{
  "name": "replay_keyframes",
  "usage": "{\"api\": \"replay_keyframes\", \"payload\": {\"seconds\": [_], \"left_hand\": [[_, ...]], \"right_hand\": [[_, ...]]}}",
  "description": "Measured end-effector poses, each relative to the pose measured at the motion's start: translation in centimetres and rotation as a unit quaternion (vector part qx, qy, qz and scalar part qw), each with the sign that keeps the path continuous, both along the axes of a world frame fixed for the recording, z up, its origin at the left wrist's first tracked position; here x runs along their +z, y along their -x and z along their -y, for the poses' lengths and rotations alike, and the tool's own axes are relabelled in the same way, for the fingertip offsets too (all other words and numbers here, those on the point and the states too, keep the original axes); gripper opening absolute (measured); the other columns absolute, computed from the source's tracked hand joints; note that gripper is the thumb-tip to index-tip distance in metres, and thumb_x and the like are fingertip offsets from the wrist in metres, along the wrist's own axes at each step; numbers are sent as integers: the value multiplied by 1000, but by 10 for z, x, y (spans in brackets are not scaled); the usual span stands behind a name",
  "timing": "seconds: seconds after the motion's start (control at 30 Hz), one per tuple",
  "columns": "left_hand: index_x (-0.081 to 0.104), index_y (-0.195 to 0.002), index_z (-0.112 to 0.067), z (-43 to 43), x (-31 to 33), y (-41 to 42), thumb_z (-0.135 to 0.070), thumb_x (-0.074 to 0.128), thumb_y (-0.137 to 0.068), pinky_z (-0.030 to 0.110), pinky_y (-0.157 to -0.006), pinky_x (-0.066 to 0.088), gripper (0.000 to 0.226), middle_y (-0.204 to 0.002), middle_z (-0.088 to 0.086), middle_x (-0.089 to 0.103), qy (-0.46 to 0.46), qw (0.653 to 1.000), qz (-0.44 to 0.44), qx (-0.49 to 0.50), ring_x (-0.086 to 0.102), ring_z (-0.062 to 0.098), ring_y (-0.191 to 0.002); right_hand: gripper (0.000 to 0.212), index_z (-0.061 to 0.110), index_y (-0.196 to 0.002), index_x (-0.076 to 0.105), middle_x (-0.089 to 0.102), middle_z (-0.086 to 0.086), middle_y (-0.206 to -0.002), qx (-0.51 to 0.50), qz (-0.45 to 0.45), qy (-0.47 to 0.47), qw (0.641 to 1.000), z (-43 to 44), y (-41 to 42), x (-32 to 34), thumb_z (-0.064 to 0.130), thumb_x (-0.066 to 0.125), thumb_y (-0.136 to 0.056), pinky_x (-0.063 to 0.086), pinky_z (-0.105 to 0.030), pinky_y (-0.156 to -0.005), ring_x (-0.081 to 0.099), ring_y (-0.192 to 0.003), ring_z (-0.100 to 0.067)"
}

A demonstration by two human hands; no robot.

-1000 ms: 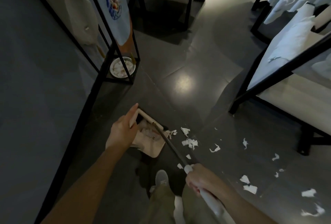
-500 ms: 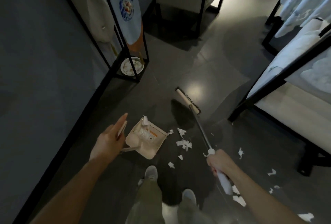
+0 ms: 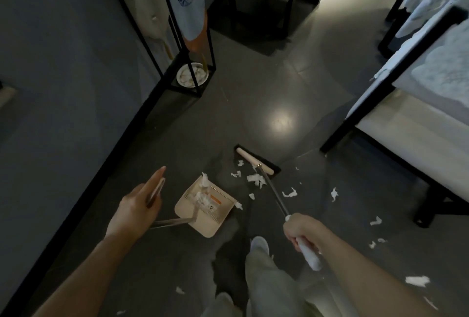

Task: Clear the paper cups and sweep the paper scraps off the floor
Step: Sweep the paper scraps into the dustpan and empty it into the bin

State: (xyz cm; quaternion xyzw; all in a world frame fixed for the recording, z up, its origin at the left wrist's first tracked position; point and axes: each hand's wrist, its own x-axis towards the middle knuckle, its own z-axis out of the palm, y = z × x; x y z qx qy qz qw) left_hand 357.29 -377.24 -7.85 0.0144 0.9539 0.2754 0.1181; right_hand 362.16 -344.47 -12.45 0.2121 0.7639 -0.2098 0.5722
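Observation:
A beige dustpan (image 3: 215, 217) stands on the dark floor with white scraps inside. My left hand (image 3: 135, 206) holds the top of its long handle (image 3: 155, 193), index finger stretched along it. My right hand (image 3: 300, 231) grips the white end of the broom's (image 3: 272, 191) metal pole. The broom head (image 3: 254, 161) rests on the floor beyond the dustpan. A cluster of white paper scraps (image 3: 256, 179) lies between broom head and dustpan. More paper scraps (image 3: 334, 193) are scattered to the right and near my feet.
A black metal rack (image 3: 203, 47) stands at the upper left with a round white bowl (image 3: 192, 78) in its base. Black-framed furniture with pale covers (image 3: 396, 103) lines the right side. A grey wall (image 3: 63, 75) runs along the left. My shoe (image 3: 260, 243) is below the dustpan.
The broom head left the dustpan, swung outward and now rests on the floor just beyond the scrap cluster. My left hand keeps the dustpan handle.

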Motion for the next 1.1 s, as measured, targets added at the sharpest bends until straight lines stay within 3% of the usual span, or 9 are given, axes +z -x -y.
{"api": "replay_keyframes", "payload": {"seconds": [0.2,0.37,0.5,0.63,0.8,0.87,0.93,1.0,1.1], "left_hand": [[21,-135,-54,32,5,-74,-10,53,-93,21,-62,45,69,-105,-5,50,-32,999,1,15,55,11,-78],[23,-137,-49,62,3,-150,-9,53,-93,22,-71,43,67,-111,-8,43,-61,998,-3,7,50,5,-81],[24,-136,-49,75,5,-198,-8,52,-93,24,-80,42,66,-115,-10,41,-97,995,11,38,49,4,-92],[25,-134,-49,81,2,-217,-7,54,-92,10,-69,38,67,-111,-11,45,-98,994,24,47,50,-3,-84],[27,-133,-53,71,-14,-216,-7,54,-91,16,-71,45,68,-117,-11,47,-113,989,42,89,57,9,-91],[28,-134,-51,63,-21,-210,-6,55,-91,17,-76,46,68,-116,-11,47,-105,990,44,87,56,7,-92],[29,-137,-48,59,-26,-205,-5,55,-90,23,-83,48,69,-114,-11,49,-98,991,42,86,56,7,-94],[28,-138,-48,54,-30,-201,-6,55,-91,24,-81,48,69,-110,-11,49,-96,991,44,86,56,6,-91],[28,-139,-48,44,-35,-193,-6,53,-92,16,-69,45,67,-109,-10,49,-110,988,39,99,57,7,-84]], "right_hand": [[26,11,-64,40,49,-6,-51,-102,-26,5,994,33,-93,0,12,46,-89,38,-25,-47,46,-50,-16],[17,2,-61,53,49,-8,-37,-232,-137,-11,963,58,-176,-10,7,48,-77,42,-25,-51,50,-42,-22],[22,3,-54,49,47,-6,-35,-247,-168,-25,954,67,-204,-2,3,48,-76,38,-19,-47,48,-39,-22],[28,2,-52,49,49,-10,-42,-234,-189,-44,953,58,-195,-2,1,49,-80,37,-19,-47,50,-43,-23],[48,5,-38,51,50,-5,-34,-226,-159,-32,960,47,-185,-39,9,54,-86,46,-25,-57,53,-44,-21],[38,2,-53,56,52,-6,-38,-238,-134,-14,962,51,-188,-57,10,54,-90,43,-20,-44,50,-37,-17],[7,9,-97,48,54,-11,-55,-271,-132,11,953,58,-196,-71,6,51,-92,39,-20,-36,48,-38,-16],[37,28,-109,26,52,-13,-67,-273,-124,37,953,59,-208,-87,5,49,-91,40,-22,-38,49,-40,-17],[35,26,-108,30,50,-13,-62,-270,-131,48,953,60,-214,-92,1,45,-88,41,-24,-38,47,-38,-17]]}}
